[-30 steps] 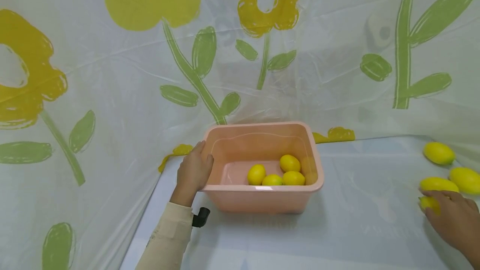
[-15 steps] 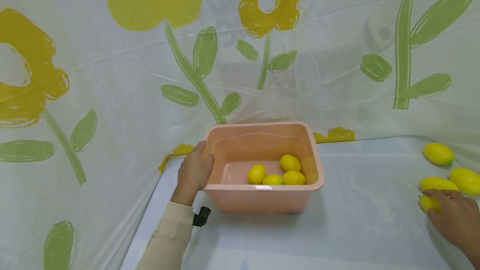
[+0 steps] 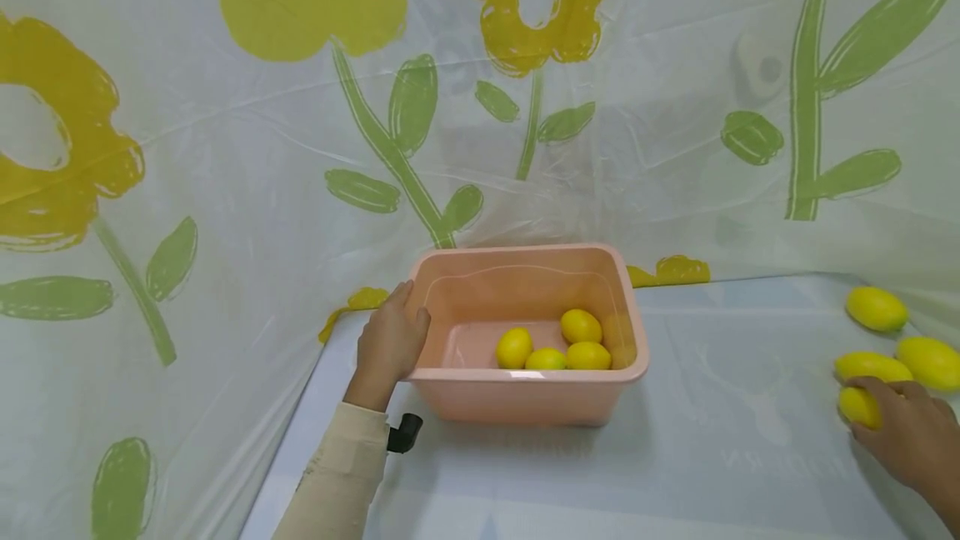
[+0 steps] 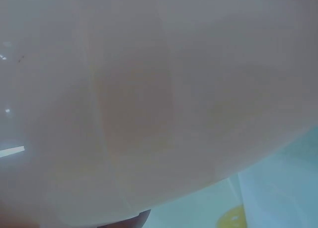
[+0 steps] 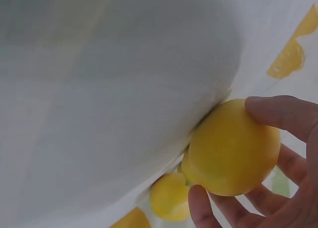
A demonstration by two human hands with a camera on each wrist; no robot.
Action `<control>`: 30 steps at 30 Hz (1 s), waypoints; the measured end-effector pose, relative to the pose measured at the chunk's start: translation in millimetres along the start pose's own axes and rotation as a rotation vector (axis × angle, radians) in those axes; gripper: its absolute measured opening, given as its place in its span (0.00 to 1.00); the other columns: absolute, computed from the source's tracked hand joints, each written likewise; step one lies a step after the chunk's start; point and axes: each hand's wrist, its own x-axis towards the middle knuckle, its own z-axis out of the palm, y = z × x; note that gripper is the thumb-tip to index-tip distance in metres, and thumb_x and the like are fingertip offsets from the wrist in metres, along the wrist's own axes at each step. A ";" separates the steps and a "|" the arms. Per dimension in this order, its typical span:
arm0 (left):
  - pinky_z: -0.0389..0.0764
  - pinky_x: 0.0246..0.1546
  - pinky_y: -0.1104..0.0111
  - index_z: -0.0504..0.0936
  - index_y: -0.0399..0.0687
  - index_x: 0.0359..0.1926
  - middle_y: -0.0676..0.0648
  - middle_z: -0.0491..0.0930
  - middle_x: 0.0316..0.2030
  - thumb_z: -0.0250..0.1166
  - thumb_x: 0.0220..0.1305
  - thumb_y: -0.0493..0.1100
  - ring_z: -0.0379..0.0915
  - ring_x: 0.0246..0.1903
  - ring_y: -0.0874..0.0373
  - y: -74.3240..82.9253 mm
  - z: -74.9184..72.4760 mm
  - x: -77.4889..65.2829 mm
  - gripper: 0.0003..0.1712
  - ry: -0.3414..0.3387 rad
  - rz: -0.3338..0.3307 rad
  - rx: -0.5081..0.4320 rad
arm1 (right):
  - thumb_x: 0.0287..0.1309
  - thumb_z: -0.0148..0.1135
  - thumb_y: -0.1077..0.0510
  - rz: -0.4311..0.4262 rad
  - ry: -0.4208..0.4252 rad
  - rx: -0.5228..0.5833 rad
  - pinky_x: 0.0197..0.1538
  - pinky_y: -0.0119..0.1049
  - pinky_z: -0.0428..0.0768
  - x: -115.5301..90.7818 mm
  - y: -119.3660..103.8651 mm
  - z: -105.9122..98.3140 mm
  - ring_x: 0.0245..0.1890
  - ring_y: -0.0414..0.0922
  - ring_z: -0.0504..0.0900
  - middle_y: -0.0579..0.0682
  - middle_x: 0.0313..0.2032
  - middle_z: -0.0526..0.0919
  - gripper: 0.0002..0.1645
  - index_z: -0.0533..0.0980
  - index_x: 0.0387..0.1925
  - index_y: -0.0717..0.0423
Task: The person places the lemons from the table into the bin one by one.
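A pink plastic tub [image 3: 517,400] stands on the table with several yellow lemons [image 3: 513,347] inside, mostly toward its right end. My left hand [image 3: 388,347] grips the tub's left rim, thumb over the inner side. Close up, the tub's pale wall [image 4: 149,99] fills most of the left wrist view. Far to the right, my right hand [image 3: 911,432] holds a lemon [image 5: 233,148] low at the table, thumb on one side and fingers around the other. Right behind it lies another lemon [image 3: 872,367], partly hidden by the hand.
Two more loose lemons lie at the right, one farther back [image 3: 876,309] and one near the frame's edge [image 3: 930,362]. A white curtain [image 3: 645,148] printed with yellow flowers hangs behind the table [image 3: 720,473]. A black wrist mount [image 3: 405,433] sticks out from the left sleeve.
The lemon in my right hand has turned slightly, its pointed tip no longer showing in the head view. The lemon behind it has shifted a little left. My left hand stays on the tub.
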 end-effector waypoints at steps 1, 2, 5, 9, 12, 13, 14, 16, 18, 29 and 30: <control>0.74 0.45 0.46 0.59 0.52 0.68 0.46 0.62 0.66 0.48 0.63 0.54 0.71 0.54 0.40 0.2 0.1 -0.1 0.33 -0.002 0.001 0.002 | 0.33 0.73 0.61 -0.010 0.006 0.005 0.42 0.63 0.67 -0.9 0.3 -0.7 0.38 0.71 0.65 0.77 0.42 0.62 0.40 0.65 0.51 0.69; 0.74 0.45 0.46 0.59 0.52 0.68 0.46 0.62 0.66 0.48 0.63 0.54 0.71 0.54 0.41 0.3 0.3 -0.1 0.33 -0.004 -0.001 0.003 | 0.33 0.73 0.61 -0.017 0.009 0.012 0.42 0.62 0.67 -1.7 0.3 -1.5 0.38 0.71 0.65 0.77 0.41 0.62 0.40 0.65 0.51 0.69; 0.74 0.46 0.46 0.59 0.52 0.68 0.46 0.62 0.66 0.48 0.63 0.54 0.71 0.54 0.41 0.7 0.3 0.3 0.33 -0.006 -0.002 0.009 | 0.33 0.73 0.60 -0.028 0.021 0.022 0.42 0.62 0.67 -2.5 0.0 -3.5 0.37 0.70 0.66 0.77 0.41 0.63 0.40 0.65 0.50 0.70; 0.74 0.47 0.46 0.59 0.51 0.68 0.46 0.62 0.66 0.48 0.63 0.54 0.71 0.55 0.41 1.7 -0.6 0.3 0.33 -0.005 -0.003 0.011 | 0.36 0.72 0.59 -0.073 0.049 0.058 0.42 0.66 0.66 -2.6 -1.3 -6.9 0.40 0.70 0.64 0.77 0.44 0.62 0.41 0.64 0.53 0.68; 0.74 0.47 0.46 0.59 0.51 0.68 0.46 0.62 0.67 0.48 0.63 0.54 0.71 0.54 0.41 1.8 -0.7 0.4 0.33 -0.008 -0.004 0.014 | 0.37 0.70 0.59 -0.131 0.072 0.099 0.42 0.67 0.65 -3.5 -5.7 -11.7 0.42 0.71 0.62 0.77 0.46 0.60 0.40 0.64 0.54 0.66; 0.74 0.47 0.46 0.59 0.52 0.68 0.46 0.62 0.67 0.48 0.63 0.54 0.71 0.55 0.41 1.6 -0.6 0.6 0.33 -0.007 -0.005 0.014 | 0.38 0.70 0.59 -0.144 0.074 0.110 0.42 0.67 0.65 -3.9 -8.4 -13.9 0.42 0.71 0.62 0.78 0.47 0.59 0.39 0.64 0.54 0.66; 0.74 0.46 0.46 0.59 0.52 0.68 0.46 0.61 0.67 0.48 0.63 0.54 0.71 0.54 0.41 1.8 -0.4 0.8 0.33 -0.006 -0.004 0.015 | 0.38 0.70 0.59 -0.156 0.080 0.118 0.41 0.66 0.65 -4.2 -11.7 -16.8 0.41 0.71 0.61 0.78 0.47 0.59 0.39 0.65 0.54 0.66; 0.74 0.47 0.46 0.59 0.52 0.68 0.46 0.61 0.67 0.47 0.63 0.54 0.71 0.55 0.41 1.9 -0.2 1.1 0.33 -0.004 -0.002 0.014 | 0.39 0.70 0.58 -0.169 0.078 0.125 0.40 0.65 0.66 -5.1 -20.7 -23.0 0.41 0.71 0.62 0.78 0.48 0.60 0.38 0.65 0.54 0.65; 0.74 0.47 0.46 0.58 0.52 0.68 0.46 0.61 0.67 0.47 0.63 0.55 0.71 0.55 0.41 2.0 -0.4 1.0 0.34 -0.003 -0.004 0.011 | 0.40 0.70 0.58 -0.195 0.089 0.140 0.39 0.64 0.67 -6.7 -31.1 -29.4 0.40 0.70 0.63 0.77 0.49 0.61 0.38 0.66 0.54 0.65; 0.73 0.47 0.46 0.58 0.53 0.69 0.47 0.62 0.67 0.47 0.63 0.55 0.70 0.55 0.41 1.5 -1.1 0.1 0.33 -0.008 -0.011 -0.004 | 0.43 0.69 0.60 -0.380 0.259 0.219 0.39 0.62 0.70 -18.8 -86.3 -64.9 0.41 0.66 0.67 0.71 0.51 0.66 0.36 0.67 0.57 0.58; 0.73 0.47 0.46 0.58 0.53 0.69 0.47 0.62 0.67 0.47 0.63 0.55 0.70 0.55 0.41 1.4 -1.0 0.2 0.33 -0.008 -0.008 -0.003 | 0.43 0.69 0.61 -0.390 0.268 0.222 0.39 0.62 0.71 -20.0 -90.8 -68.1 0.42 0.66 0.67 0.70 0.51 0.66 0.36 0.67 0.57 0.58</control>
